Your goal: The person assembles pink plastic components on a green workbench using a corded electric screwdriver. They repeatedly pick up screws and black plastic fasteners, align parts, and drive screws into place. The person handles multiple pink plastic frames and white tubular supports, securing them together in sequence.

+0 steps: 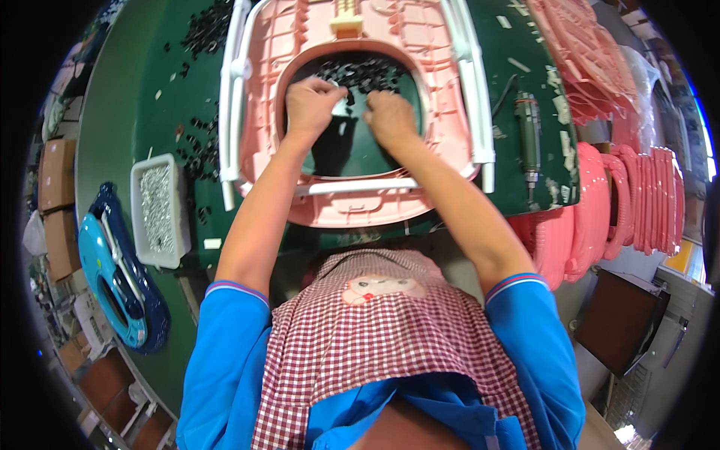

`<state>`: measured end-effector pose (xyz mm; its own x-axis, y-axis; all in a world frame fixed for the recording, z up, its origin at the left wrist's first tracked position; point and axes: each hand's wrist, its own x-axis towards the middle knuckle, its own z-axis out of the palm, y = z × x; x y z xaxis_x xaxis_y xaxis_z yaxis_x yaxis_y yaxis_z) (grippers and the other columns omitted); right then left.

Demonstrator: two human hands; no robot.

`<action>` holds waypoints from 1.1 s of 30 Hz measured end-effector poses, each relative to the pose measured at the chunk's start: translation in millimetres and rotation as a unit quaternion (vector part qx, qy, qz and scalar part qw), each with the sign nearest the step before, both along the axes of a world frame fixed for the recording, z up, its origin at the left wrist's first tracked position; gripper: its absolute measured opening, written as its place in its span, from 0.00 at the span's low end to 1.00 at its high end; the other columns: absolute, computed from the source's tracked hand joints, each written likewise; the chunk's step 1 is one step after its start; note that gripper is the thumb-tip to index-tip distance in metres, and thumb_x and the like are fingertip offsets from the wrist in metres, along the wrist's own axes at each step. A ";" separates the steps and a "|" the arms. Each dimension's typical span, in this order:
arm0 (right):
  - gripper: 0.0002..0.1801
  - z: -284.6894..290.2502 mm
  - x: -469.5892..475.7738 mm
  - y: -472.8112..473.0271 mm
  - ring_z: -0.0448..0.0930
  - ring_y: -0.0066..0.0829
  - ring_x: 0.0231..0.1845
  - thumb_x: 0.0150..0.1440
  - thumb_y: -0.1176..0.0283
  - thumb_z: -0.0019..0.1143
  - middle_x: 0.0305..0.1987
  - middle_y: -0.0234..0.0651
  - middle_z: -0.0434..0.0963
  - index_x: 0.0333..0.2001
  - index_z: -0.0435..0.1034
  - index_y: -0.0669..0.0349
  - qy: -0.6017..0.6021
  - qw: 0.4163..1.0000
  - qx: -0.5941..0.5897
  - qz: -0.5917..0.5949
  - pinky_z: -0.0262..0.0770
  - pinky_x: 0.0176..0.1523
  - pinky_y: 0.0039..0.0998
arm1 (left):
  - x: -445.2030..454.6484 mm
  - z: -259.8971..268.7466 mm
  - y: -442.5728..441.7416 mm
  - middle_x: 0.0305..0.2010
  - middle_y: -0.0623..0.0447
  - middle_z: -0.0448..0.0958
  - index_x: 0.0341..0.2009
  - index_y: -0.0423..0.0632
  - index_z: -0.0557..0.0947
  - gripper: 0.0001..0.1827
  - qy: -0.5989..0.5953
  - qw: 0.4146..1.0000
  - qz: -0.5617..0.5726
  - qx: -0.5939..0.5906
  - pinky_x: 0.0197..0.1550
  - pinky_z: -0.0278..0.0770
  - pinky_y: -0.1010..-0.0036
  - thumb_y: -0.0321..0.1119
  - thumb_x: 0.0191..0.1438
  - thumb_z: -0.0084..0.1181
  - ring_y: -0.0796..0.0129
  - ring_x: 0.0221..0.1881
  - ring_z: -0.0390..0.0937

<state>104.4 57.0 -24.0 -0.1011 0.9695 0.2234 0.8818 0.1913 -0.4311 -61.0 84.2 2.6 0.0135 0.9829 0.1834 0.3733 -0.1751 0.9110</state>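
Note:
Before me lies a pink plastic seat frame (261, 112) with a large oval opening and ribbed underside. White tubular legs (472, 84) run along both its sides, and a white crossbar (354, 185) spans the near part. Both hands reach into the opening. My left hand (312, 107) has thumb and fingers pinched together, close to a small black plastic part (350, 98); blur hides whether it grips anything. Curled fingers on my right hand (392, 119) are by the near edge of a pile of small black parts (365, 73); their tips are hidden.
A white bin of small metal fasteners (157, 208) stands left, beside a blue child's toilet seat (115, 281). More black parts (205, 34) lie scattered on the green tabletop (152, 121). An electric screwdriver (527, 138) rests right, near stacked pink seat rings (590, 208) and pink frames (590, 62).

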 end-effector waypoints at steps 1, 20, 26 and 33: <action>0.09 -9.8 1.2 4.1 0.76 0.45 0.37 0.44 0.70 0.59 0.33 0.45 0.75 0.31 0.72 0.60 -0.005 1.000 0.020 -0.009 0.71 0.42 0.41 | -16.5 18.3 -16.6 0.22 0.55 0.76 0.24 0.37 0.81 0.12 -0.124 0.992 0.033 -0.008 0.27 0.66 0.80 0.32 0.40 0.68 0.78 0.24 0.69; 0.11 5.1 6.3 9.7 0.79 0.41 0.32 0.40 0.64 0.61 0.25 0.43 0.78 0.25 0.73 0.59 0.072 0.989 0.049 -0.119 0.75 0.40 0.36 | -98.4 -5.4 -168.5 0.20 0.58 0.74 0.24 0.39 0.77 0.11 -0.158 0.961 0.197 -0.115 0.22 0.60 0.87 0.30 0.46 0.66 0.84 0.20 0.65; 0.09 24.0 25.2 -1.5 0.74 0.19 0.17 0.43 0.70 0.59 0.18 0.31 0.75 0.25 0.72 0.67 0.468 0.867 -0.052 -0.160 0.69 0.21 0.22 | -92.4 7.3 -163.4 0.21 0.60 0.69 0.34 0.39 0.77 0.09 -0.285 0.954 0.068 -0.067 0.23 0.57 0.86 0.31 0.59 0.46 0.83 0.21 0.61; 0.07 13.5 26.0 -2.4 0.80 0.36 0.31 0.44 0.74 0.55 0.29 0.43 0.79 0.28 0.77 0.62 0.150 0.982 0.075 -0.086 0.75 0.38 0.32 | -82.4 24.8 -159.8 0.27 0.53 0.74 0.41 0.40 0.69 0.09 -0.375 0.913 0.003 -0.157 0.23 0.62 0.86 0.28 0.61 0.35 0.78 0.23 0.69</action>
